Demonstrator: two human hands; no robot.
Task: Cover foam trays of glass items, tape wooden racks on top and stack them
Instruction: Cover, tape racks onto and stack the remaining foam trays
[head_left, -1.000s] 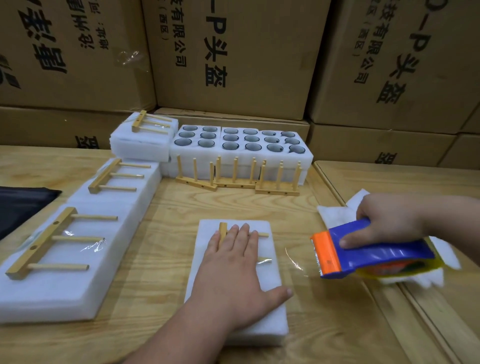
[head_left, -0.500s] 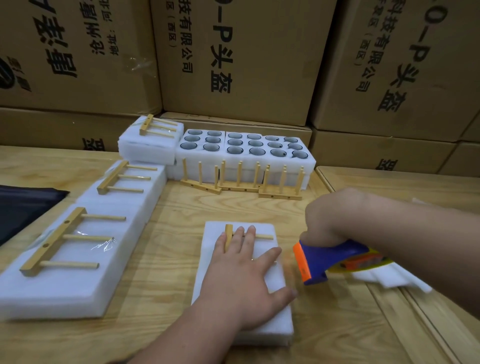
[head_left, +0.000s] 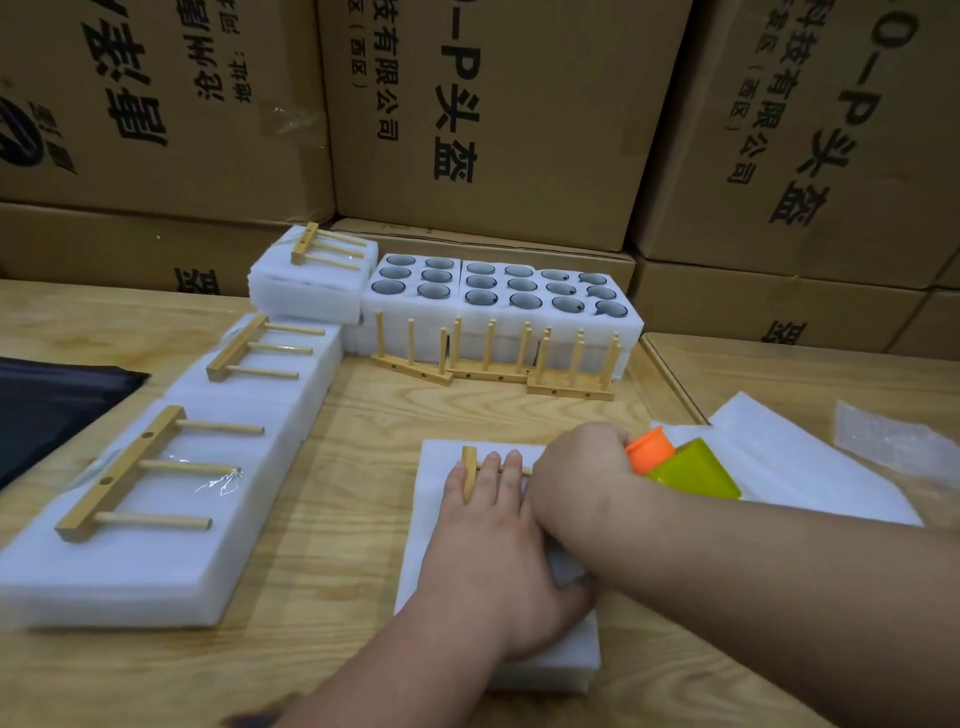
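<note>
A covered white foam tray (head_left: 431, 525) lies on the wooden table in front of me with a wooden rack (head_left: 469, 470) flat on top. My left hand (head_left: 488, 551) presses flat on the rack and foam, fingers straight. My right hand (head_left: 576, 475) grips a tape dispenser (head_left: 675, 462) with orange and green parts, held over the tray's right side and crossing above my left hand. The dispenser's front end is hidden behind my right hand.
Covered foam trays with taped racks (head_left: 156, 467) line the left side, another (head_left: 317, 270) at the back. Open foam trays of glass items (head_left: 498, 291) stand behind upright wooden racks (head_left: 493, 364). Foam sheets (head_left: 795, 457) lie right, black material (head_left: 47, 400) left, cardboard boxes (head_left: 493, 104) behind.
My right hand has carried the tape dispenser leftward from beside the tray to above it, crossing over my left hand. My left hand stays pressed on the rack.
</note>
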